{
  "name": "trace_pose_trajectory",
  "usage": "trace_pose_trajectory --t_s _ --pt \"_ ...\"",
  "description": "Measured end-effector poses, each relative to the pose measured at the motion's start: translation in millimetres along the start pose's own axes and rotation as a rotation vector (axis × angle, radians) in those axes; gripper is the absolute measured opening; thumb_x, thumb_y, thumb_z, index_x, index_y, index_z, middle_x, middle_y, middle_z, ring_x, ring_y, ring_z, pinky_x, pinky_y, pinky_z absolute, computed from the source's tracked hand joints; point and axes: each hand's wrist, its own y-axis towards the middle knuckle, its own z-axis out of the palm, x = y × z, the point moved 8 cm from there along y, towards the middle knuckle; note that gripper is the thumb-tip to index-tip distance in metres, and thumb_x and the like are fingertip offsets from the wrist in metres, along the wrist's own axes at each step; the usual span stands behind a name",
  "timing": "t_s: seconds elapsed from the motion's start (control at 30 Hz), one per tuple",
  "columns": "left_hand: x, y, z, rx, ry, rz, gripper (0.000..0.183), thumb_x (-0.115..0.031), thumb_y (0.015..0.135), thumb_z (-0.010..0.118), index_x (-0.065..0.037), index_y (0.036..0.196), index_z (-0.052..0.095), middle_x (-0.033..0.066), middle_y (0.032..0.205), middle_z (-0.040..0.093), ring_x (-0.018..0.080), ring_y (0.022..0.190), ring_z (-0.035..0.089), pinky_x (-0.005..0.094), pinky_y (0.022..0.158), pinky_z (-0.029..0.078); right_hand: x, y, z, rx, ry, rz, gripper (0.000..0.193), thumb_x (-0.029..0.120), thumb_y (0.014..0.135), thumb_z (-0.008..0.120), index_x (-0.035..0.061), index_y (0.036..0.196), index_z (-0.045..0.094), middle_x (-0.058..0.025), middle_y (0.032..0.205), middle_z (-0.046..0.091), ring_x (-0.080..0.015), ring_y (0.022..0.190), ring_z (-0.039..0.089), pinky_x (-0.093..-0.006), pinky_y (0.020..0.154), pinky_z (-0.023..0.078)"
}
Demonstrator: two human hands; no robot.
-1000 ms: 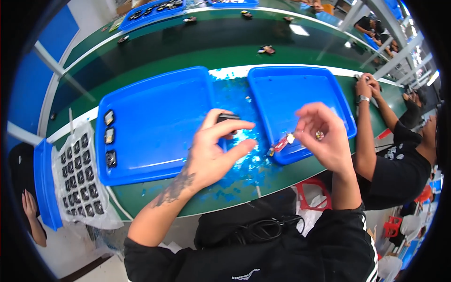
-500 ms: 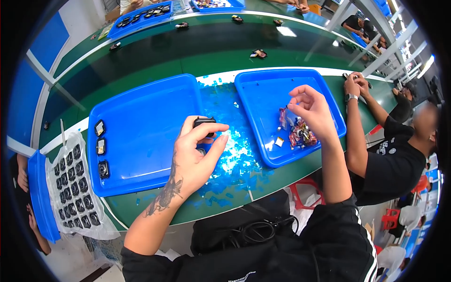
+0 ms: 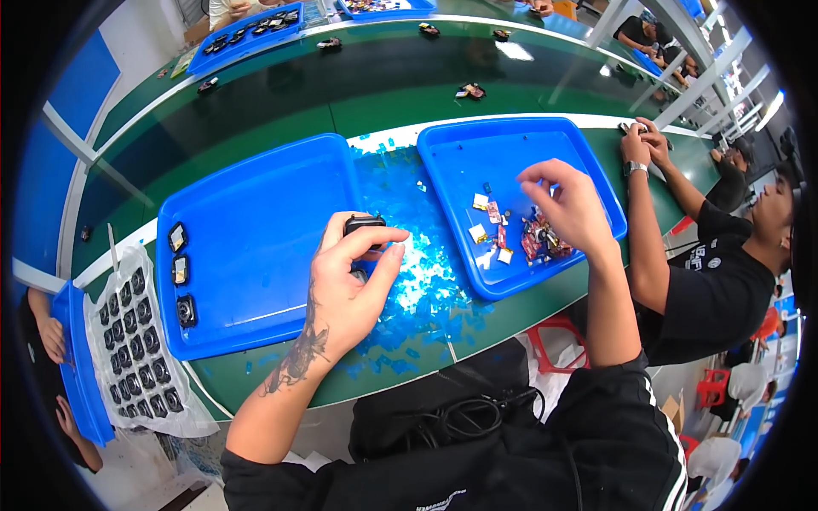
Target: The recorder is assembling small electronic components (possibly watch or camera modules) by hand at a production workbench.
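A green tabletop (image 3: 247, 387) strewn with blue scraps (image 3: 426, 289) stands before a dark green belt (image 3: 256, 106) in a busy workroom; a co-worker (image 3: 711, 268) sits at the right. Two blue trays lie on it: the left tray (image 3: 256, 255) has three black cases (image 3: 180, 271) along its left side, the right tray (image 3: 460, 175) a heap of small parts (image 3: 544, 238). The left hand (image 3: 345, 272) curls around a black case (image 3: 364, 223) between the trays. The right hand (image 3: 567, 204) is over the right tray, fingers loosely bent; whether they pinch anything, I cannot tell. Compared with half a second ago, more loose pieces (image 3: 477, 232) lie left of the heap
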Motion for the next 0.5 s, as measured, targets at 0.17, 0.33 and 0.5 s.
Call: trace_pose_trajectory --t_s 0.17,0.33,0.5 --pt "-0.4 -0.3 0.4 0.003 0.009 -0.012 0.014 -0.006 0.087 0.067 -0.005 0.100 0.071 0.0117 0.106 0.055 0.0185 0.088 0.062 0.0290 0.078 0.052 13.7 0.0 26.6 0.157 -0.193 -0.018 0.018 0.017 0.079 0.075 0.0015 0.087 0.069 -0.0140 0.085 0.066 -0.0302 0.081 0.065 -0.0395 0.074 0.051" --pt "1.9 -1.3 1.7 0.015 0.014 -0.035 0.015 -0.005 0.087 0.066 -0.005 0.101 0.072 0.0114 0.106 0.054 0.0182 0.086 0.062 0.0289 0.079 0.052 17.2 2.0 41.8 0.188 -0.211 -0.192 0.021 0.012 0.075 0.077 0.0011 0.086 0.063 -0.0106 0.082 0.064 -0.0261 0.077 0.064 -0.0373 0.074 0.051" --pt "0.1 -1.5 0.3 0.007 0.000 -0.018 0.015 -0.005 0.087 0.066 -0.005 0.101 0.072 0.0111 0.105 0.054 0.0178 0.085 0.062 0.0288 0.079 0.053 -2.8 6.0 33.8 0.263 0.229 0.050 0.017 0.005 0.080 0.070 0.0002 0.095 0.062 -0.0078 0.085 0.066 -0.0165 0.082 0.064 -0.0293 0.075 0.051"
